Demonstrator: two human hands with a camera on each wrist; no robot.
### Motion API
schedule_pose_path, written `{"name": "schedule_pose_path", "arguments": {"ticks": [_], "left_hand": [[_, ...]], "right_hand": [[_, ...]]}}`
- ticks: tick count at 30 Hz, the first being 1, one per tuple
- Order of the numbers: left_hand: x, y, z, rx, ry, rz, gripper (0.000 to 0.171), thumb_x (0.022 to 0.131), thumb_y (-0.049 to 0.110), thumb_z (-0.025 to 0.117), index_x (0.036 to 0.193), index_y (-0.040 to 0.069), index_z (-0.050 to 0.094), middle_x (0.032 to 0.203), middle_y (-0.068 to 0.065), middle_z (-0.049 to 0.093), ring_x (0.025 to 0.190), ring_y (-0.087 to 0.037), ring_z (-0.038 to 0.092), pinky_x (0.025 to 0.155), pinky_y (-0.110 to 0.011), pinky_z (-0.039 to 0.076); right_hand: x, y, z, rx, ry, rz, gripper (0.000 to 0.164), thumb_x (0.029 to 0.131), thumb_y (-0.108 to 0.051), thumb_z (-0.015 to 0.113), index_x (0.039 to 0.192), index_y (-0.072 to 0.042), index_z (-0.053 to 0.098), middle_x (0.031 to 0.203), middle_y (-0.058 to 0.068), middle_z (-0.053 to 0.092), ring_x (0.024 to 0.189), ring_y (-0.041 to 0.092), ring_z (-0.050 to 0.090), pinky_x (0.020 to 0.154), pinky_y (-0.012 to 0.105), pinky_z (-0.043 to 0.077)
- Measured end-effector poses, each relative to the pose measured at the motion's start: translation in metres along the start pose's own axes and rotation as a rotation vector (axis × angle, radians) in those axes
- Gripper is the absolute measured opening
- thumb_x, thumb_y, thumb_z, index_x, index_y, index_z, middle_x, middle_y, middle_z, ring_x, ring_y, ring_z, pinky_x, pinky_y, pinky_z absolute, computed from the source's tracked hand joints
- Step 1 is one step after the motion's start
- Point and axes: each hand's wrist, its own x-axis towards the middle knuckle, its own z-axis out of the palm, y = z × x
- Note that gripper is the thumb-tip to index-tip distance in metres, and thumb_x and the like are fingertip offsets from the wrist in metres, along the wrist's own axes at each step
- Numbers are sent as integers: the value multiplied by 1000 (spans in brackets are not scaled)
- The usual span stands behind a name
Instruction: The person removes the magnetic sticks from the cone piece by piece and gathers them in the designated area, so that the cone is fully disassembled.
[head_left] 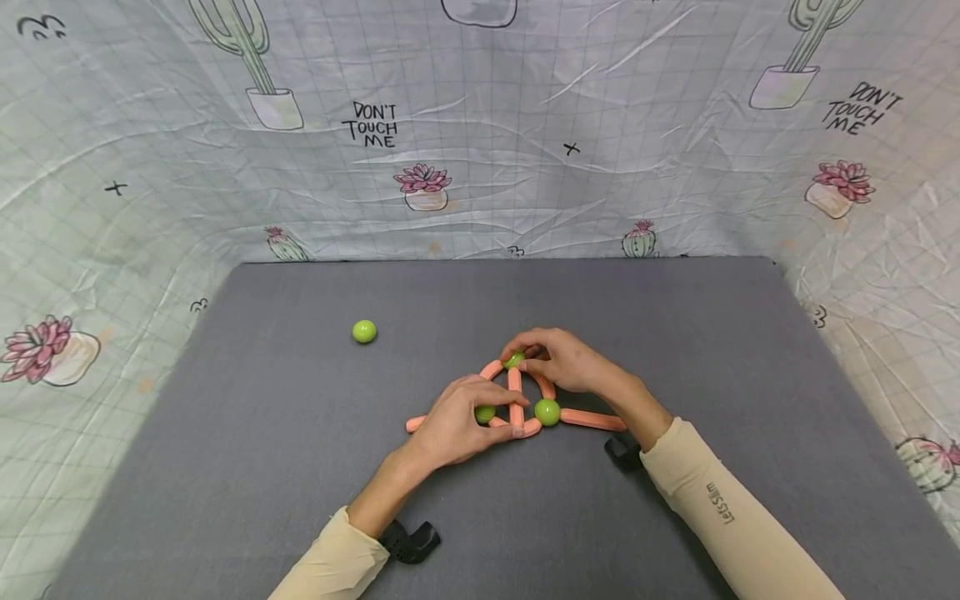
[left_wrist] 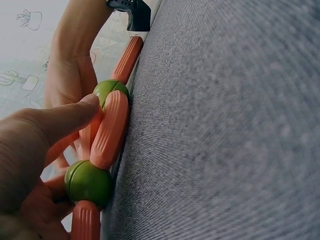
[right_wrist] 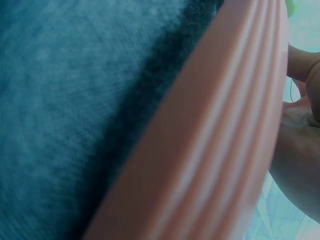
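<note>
Orange ribbed rods and green balls are joined into a ring with a straight rod [head_left: 514,382] across its middle. My left hand [head_left: 453,421] pinches that rod near its front end, thumb in front, and partly covers the left ball [head_left: 484,413]. At the back of the ring, my right hand [head_left: 566,358] pinches the far green ball [head_left: 515,360] between thumb and fingers. The right ball [head_left: 547,412] joins curved rods to an outer rod [head_left: 592,419]. A curved front rod [left_wrist: 110,132] shows beside my left thumb. A ribbed rod [right_wrist: 215,150] fills much of the right wrist view.
One loose green ball [head_left: 364,332] lies on the grey tabletop [head_left: 285,400], back left of the ring. Another outer rod [head_left: 415,424] sticks out leftward behind my left hand. A printed cloth [head_left: 487,167] hangs behind the table and along its sides.
</note>
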Motion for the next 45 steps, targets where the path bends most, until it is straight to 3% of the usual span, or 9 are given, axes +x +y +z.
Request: {"name": "schedule_pose_path", "arguments": {"ticks": [13,21,31,41,45], "left_hand": [[-1,-3,1,-12,-1,19,30,85,28,88,115,22,81,109,14,80,91,-15,64,85,-27,50],[0,-7,2,-28,24,0,34,85,30,89,117,25,81,111,15,80,93,-11,58,82,-26,49],[-1,-9,0,-107,76,37,41,83,27,89,123,19,79,123,5,77,117,-15,63,102,-34,49],[-3,-10,-3,-137,93,31,42,85,25,88,124,20,77,125,8,76,113,-20,63,100,-35,49],[-4,-10,-4,-136,99,4,40,84,27,88,122,20,78,118,8,78,106,-24,61,89,-35,50]], "right_hand": [[1,4,2,24,7,-11,28,103,-3,62,126,-13,73,126,11,71,112,28,69,99,47,56],[2,7,3,40,9,4,28,104,-3,61,127,-14,73,124,10,71,104,24,71,96,43,57],[0,7,1,52,6,3,30,103,-5,63,130,-14,72,127,12,70,110,27,70,98,45,58],[1,8,1,84,4,28,34,103,-5,64,134,-15,70,128,11,69,110,26,71,97,43,58],[-1,9,1,83,8,26,34,102,-7,65,134,-16,70,126,11,69,109,25,71,96,43,58]]}}
